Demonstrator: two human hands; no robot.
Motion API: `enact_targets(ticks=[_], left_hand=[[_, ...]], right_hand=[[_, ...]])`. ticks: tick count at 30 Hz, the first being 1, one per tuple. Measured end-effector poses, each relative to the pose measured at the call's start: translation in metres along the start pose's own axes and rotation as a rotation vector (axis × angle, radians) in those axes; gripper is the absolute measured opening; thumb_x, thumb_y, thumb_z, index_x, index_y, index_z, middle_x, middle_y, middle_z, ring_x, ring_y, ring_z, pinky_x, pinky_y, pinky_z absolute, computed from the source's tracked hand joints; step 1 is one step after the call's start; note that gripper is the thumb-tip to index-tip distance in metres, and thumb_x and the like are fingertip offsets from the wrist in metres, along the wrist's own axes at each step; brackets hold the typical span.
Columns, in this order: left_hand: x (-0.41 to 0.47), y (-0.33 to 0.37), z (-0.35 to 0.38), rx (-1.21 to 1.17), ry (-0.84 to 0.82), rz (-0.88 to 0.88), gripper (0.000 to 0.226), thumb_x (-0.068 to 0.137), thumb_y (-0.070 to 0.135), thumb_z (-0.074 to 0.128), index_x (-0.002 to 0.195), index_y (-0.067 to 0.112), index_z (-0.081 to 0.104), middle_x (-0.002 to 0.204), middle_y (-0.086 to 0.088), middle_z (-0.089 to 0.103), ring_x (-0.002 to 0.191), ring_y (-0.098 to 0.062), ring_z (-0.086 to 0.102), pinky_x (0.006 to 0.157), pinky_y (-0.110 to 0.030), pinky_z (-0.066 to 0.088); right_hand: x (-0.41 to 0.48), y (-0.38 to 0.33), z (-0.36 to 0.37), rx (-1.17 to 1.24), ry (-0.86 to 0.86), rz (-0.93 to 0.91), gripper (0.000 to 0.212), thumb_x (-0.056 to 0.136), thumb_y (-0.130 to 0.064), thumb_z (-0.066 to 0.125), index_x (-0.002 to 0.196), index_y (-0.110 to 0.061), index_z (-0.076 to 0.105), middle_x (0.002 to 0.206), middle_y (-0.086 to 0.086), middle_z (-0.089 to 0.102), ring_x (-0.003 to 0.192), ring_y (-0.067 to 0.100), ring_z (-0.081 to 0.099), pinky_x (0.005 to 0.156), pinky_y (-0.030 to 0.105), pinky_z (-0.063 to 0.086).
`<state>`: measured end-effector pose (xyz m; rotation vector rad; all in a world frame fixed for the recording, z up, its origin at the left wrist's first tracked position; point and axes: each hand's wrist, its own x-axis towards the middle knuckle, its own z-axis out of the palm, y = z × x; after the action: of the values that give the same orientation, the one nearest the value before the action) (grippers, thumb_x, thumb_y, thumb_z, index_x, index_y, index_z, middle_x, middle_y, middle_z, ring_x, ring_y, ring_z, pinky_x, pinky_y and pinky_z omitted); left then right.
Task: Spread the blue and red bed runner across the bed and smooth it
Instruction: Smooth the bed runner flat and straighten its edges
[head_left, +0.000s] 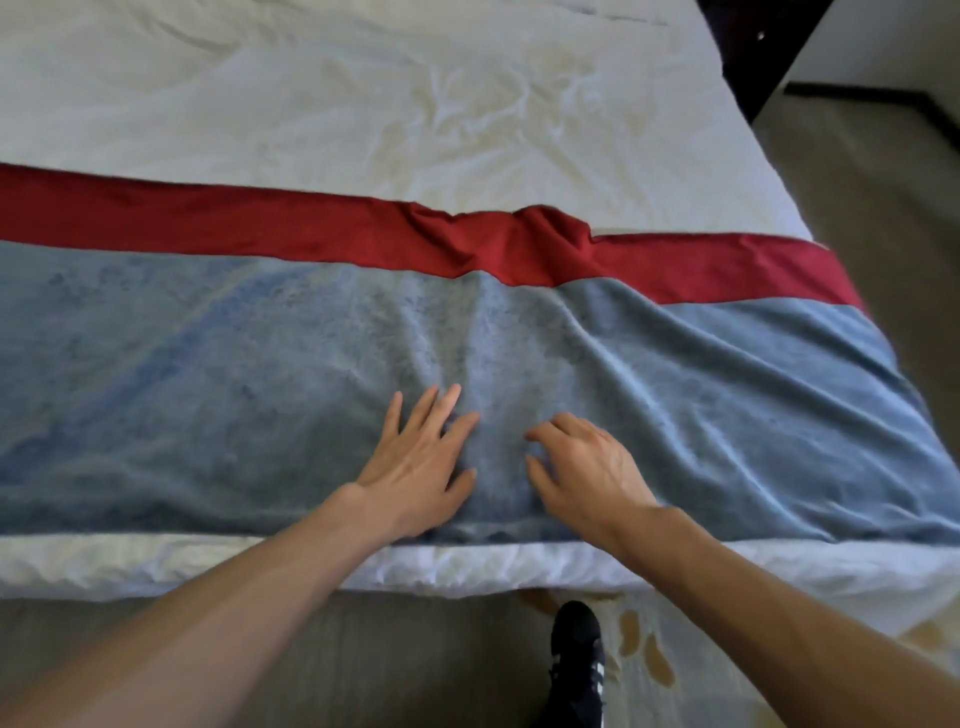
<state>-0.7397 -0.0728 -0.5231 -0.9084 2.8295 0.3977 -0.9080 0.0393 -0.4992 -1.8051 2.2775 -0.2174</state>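
The bed runner (218, 364) lies across the foot of the bed, a wide blue plush band with a red strip (208, 223) along its far edge. Folds bunch up in the middle, where the red strip buckles (519, 244) and creases run down through the blue. My left hand (415, 462) rests flat on the blue fabric near the front edge, fingers spread. My right hand (582, 473) sits just to its right, fingers curled with the tips pressing the fabric. A ridge of blue cloth stands between the two hands.
The white wrinkled bed sheet (363, 104) covers the mattress beyond the runner. The bed's front edge (156, 566) runs below my wrists. My black shoe (576, 654) stands on the floor. Dark furniture (748, 57) and open floor lie at the right.
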Motion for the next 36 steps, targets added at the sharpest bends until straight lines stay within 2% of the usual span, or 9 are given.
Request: enact_targets(ticks=[4, 12, 18, 20, 24, 28, 32, 34, 36], left_hand=[[0.044, 0.017, -0.018, 0.005, 0.013, -0.017, 0.066, 0.093, 0.046, 0.037, 0.150, 0.022, 0.012, 0.158, -0.007, -0.006, 0.145, -0.026, -0.007, 0.115, -0.051, -0.003], [0.147, 0.058, -0.023, -0.004, 0.047, -0.118, 0.064, 0.096, 0.033, 0.038, 0.150, 0.022, 0.007, 0.158, -0.009, -0.003, 0.145, -0.030, -0.001, 0.115, -0.051, 0.004], [0.229, 0.078, -0.031, -0.023, 0.043, -0.153, 0.061, 0.097, 0.037, 0.035, 0.150, 0.023, 0.009, 0.158, -0.010, 0.001, 0.144, -0.031, 0.001, 0.115, -0.050, 0.005], [0.250, 0.082, -0.033, -0.003, 0.040, -0.165, 0.060, 0.097, 0.039, 0.034, 0.150, 0.023, 0.009, 0.158, -0.010, 0.002, 0.144, -0.030, 0.001, 0.116, -0.050, 0.005], [0.285, 0.088, -0.036, 0.013, 0.099, -0.204, 0.054, 0.098, 0.040, 0.029, 0.149, 0.025, 0.017, 0.157, -0.010, 0.009, 0.144, -0.031, 0.005, 0.114, -0.052, 0.008], [0.311, 0.087, -0.039, 0.071, 0.127, -0.189, 0.048, 0.100, 0.036, 0.027, 0.147, 0.026, 0.024, 0.157, -0.008, 0.012, 0.144, -0.030, 0.005, 0.114, -0.053, 0.005], [0.333, 0.077, -0.044, 0.168, 0.147, -0.189, 0.053, 0.097, 0.024, 0.042, 0.146, 0.022, 0.023, 0.155, -0.007, 0.016, 0.143, -0.029, 0.006, 0.112, -0.055, 0.004], [0.346, 0.071, -0.048, 0.228, 0.165, -0.175, 0.051, 0.094, 0.020, 0.049, 0.141, 0.020, 0.030, 0.149, -0.006, 0.028, 0.140, -0.028, 0.016, 0.111, -0.055, 0.008], [0.358, 0.064, -0.053, 0.246, 0.165, -0.174, 0.037, 0.093, 0.020, 0.049, 0.130, 0.021, 0.044, 0.134, -0.002, 0.045, 0.130, -0.026, 0.031, 0.109, -0.054, 0.013]], right_hand=[[0.026, 0.045, -0.025, -0.035, 0.016, 0.067, 0.032, 0.085, -0.027, 0.056, 0.112, -0.012, 0.065, 0.104, 0.011, 0.062, 0.097, 0.034, 0.059, 0.084, 0.040, 0.046], [0.073, 0.139, -0.034, -0.024, 0.141, 0.149, 0.029, 0.081, -0.020, 0.051, 0.102, -0.006, 0.065, 0.103, 0.011, 0.062, 0.095, 0.033, 0.058, 0.085, 0.043, 0.045], [0.124, 0.205, -0.043, 0.009, 0.093, 0.129, 0.027, 0.078, -0.008, 0.060, 0.105, -0.005, 0.064, 0.104, 0.013, 0.063, 0.099, 0.037, 0.058, 0.084, 0.044, 0.046], [0.140, 0.220, -0.049, 0.006, 0.057, 0.094, 0.035, 0.080, -0.007, 0.059, 0.115, -0.005, 0.062, 0.115, 0.015, 0.062, 0.109, 0.037, 0.056, 0.090, 0.044, 0.043], [0.168, 0.242, -0.052, -0.017, -0.025, 0.061, 0.051, 0.089, -0.011, 0.053, 0.139, -0.014, 0.044, 0.140, 0.009, 0.047, 0.131, 0.029, 0.039, 0.103, 0.038, 0.030], [0.191, 0.255, -0.050, -0.081, -0.082, 0.030, 0.051, 0.095, -0.017, 0.047, 0.144, -0.019, 0.033, 0.145, 0.006, 0.040, 0.136, 0.025, 0.031, 0.106, 0.036, 0.026], [0.220, 0.264, -0.050, -0.073, -0.069, 0.067, 0.053, 0.097, -0.020, 0.045, 0.146, -0.017, 0.028, 0.154, 0.009, 0.026, 0.142, 0.025, 0.020, 0.109, 0.038, 0.021], [0.236, 0.269, -0.050, -0.089, -0.029, 0.058, 0.052, 0.095, -0.019, 0.047, 0.144, -0.016, 0.031, 0.151, 0.008, 0.030, 0.140, 0.024, 0.023, 0.107, 0.038, 0.023], [0.251, 0.273, -0.049, -0.085, 0.003, 0.055, 0.044, 0.094, -0.019, 0.048, 0.137, -0.016, 0.040, 0.139, 0.007, 0.044, 0.130, 0.025, 0.036, 0.103, 0.039, 0.027]])
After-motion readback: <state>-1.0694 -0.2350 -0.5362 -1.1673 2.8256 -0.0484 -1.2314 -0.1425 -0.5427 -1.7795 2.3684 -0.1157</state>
